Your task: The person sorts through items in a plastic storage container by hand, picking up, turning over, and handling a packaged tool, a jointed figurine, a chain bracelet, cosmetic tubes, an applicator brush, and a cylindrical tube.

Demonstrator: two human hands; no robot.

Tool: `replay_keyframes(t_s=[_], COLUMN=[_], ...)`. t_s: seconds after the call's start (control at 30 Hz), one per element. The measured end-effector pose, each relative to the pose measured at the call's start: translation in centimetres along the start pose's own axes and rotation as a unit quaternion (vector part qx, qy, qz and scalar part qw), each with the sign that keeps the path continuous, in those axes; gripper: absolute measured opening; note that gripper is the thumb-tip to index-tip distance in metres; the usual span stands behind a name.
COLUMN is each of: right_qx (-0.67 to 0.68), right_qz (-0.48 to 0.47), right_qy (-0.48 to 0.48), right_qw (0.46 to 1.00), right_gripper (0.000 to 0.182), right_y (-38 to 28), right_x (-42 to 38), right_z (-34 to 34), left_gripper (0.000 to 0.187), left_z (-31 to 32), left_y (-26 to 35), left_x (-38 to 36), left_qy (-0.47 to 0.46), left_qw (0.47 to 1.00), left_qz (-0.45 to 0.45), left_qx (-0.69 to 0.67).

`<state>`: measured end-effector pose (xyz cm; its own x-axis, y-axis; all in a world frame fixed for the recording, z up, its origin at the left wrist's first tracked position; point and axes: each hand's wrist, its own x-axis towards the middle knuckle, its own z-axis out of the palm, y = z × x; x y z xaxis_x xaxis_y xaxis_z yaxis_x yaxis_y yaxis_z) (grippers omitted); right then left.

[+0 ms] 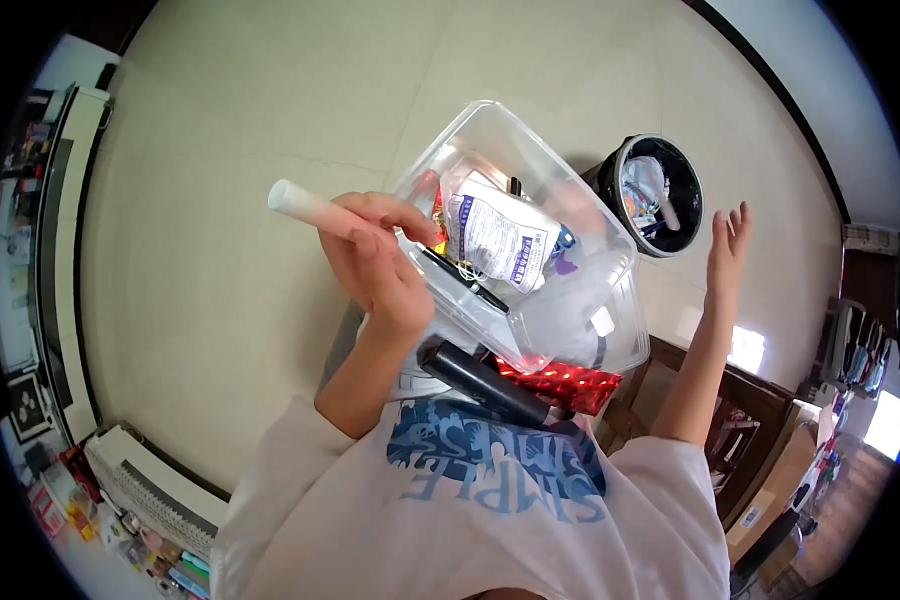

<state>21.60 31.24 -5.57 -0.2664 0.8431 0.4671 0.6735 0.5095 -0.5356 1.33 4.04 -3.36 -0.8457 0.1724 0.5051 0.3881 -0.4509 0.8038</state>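
A white cylindrical tube [308, 207] is held in my left hand [375, 250], its free end pointing to the upper left. My right hand [730, 245] is raised at the right, beside the black-lined bin, with its fingers apart and nothing in it. Between the hands stands a clear plastic box [485, 115]. Inside it lie a white package with blue print [500, 235], a black pen-like item [467, 283] near its left side and other small things. A black cylinder [485, 383] and a shiny red packet [570, 385] lie against my lap below the box.
The round bin [697, 205] holds crumpled plastic and other waste. Wooden furniture [750, 400] and a cardboard box [770, 490] stand at the lower right. A long white unit [150, 480] and several small items line the left side.
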Motion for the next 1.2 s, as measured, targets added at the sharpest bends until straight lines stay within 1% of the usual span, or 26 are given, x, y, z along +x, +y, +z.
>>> replay_keyframes(t_s=[0.03,0.07,0.1,0.13,0.17,0.2,0.23,0.27,0.3,0.33,0.37,0.4,0.47,0.5,0.57,0.67,0.73,0.87,0.97,1.03,1.07,1.13,1.2], right_qx=[0.208,0.406,0.397,0.365,0.337,0.293,0.250,0.214,0.216,0.089,-0.038,-0.036,0.038,0.037,0.036,0.023,0.013,0.024,0.008,0.029,0.028,0.043,0.023], right_qz=[0.021,0.049,-0.039,-0.130,-0.221,-0.269,-0.317,-0.319,-0.316,-0.285,-0.249,-0.246,-0.266,-0.268,-0.257,-0.235,-0.214,-0.202,-0.214,-0.246,-0.245,-0.277,-0.280], right_qy=[-0.062,-0.119,-0.217,-0.323,-0.418,-0.496,-0.567,-0.617,-0.615,-0.655,-0.684,-0.685,-0.532,-0.501,-0.500,-0.497,-0.443,-0.449,-0.455,-0.442,-0.443,-0.392,-0.405], right_qw=[0.976,0.905,0.891,0.863,0.814,0.771,0.718,0.687,0.689,0.694,0.684,0.685,0.803,0.822,0.826,0.835,0.871,0.870,0.864,0.862,0.862,0.876,0.870], right_gripper=[0.028,0.027,0.026,0.025,0.025,0.026,0.026,0.027,0.027,0.032,0.037,0.037,0.038,0.036,0.036,0.034,0.033,0.032,0.034,0.035,0.035,0.026,0.024], right_y=[-5.9,-9.8,-10.9,-12.5,-14.1,-15.3,-16.6,-16.5,-16.7,-16.8,-16.9,-16.8,-16.4,-16.6,-16.3,-16.1,-16.3,-16.2,-16.3,-16.0,-15.9,-15.9,-16.3], right_x=[-1.0,-2.5,-3.8,-4.5,-5.2,-6.0,-6.8,-8.0,-8.5,-8.9,-9.1,-9.1,-8.8,-8.3,-7.3,-6.7,-6.3,-5.9,-6.1,-6.4,-6.5,-7.0,-6.7], right_z=[-2.1,-3.5,-4.2,-4.3,-4.4,-3.6,-2.7,-1.3,-0.5,0.2,0.6,0.8,1.2,1.2,1.6,1.8,1.8,2.1,2.1,2.4,2.5,2.7,2.6], left_gripper=[0.021,0.021,0.021,0.022,0.022,0.022,0.023,0.023,0.023,0.023,0.024,0.024,0.024,0.024,0.026,0.025,0.025,0.026,0.026,0.026,0.026,0.026,0.026], left_z=[-0.1,-0.3,-0.2,-0.1,0.1,0.3,0.6,0.7,0.7,0.6,0.5,0.3,0.1,0.0,-0.3,0.3,0.5,0.5,0.5,0.6,0.6,0.5,0.5], left_y=[0.1,0.3,0.4,0.5,0.5,0.4,0.3,0.3,0.3,0.4,0.5,0.4,0.2,0.1,-0.1,0.0,0.1,0.3,0.4,0.3,0.3,0.3,0.3], left_x=[0.0,-0.2,-0.2,-0.3,-0.3,-0.2,-0.2,-0.2,-0.2,-0.1,-0.1,-0.1,-0.1,-0.1,-0.1,0.2,0.3,0.4,0.1,0.1,0.1,0.1,0.1], left_qy=[-0.004,-0.013,-0.016,-0.022,-0.028,-0.033,-0.018,-0.002,-0.007,-0.013,-0.019,-0.022,-0.004,-0.005,0.025,0.025,0.017,0.004,-0.005,-0.004,-0.002,0.000,0.004], left_qw=[1.000,1.000,1.000,1.000,1.000,0.999,1.000,1.000,1.000,1.000,1.000,1.000,1.000,1.000,1.000,0.999,0.999,1.000,1.000,1.000,1.000,1.000,0.999], left_qz=[-0.005,-0.013,-0.017,-0.009,0.000,0.000,0.008,0.016,0.015,0.010,0.005,0.004,0.010,0.009,-0.019,-0.022,-0.028,-0.025,-0.017,-0.014,-0.009,-0.016,-0.022], left_qx=[-0.005,-0.006,-0.004,0.004,0.011,0.010,0.015,0.020,0.020,0.016,0.013,0.014,0.011,0.012,-0.002,-0.003,-0.007,0.010,0.019,0.019,0.018,0.021,0.024])
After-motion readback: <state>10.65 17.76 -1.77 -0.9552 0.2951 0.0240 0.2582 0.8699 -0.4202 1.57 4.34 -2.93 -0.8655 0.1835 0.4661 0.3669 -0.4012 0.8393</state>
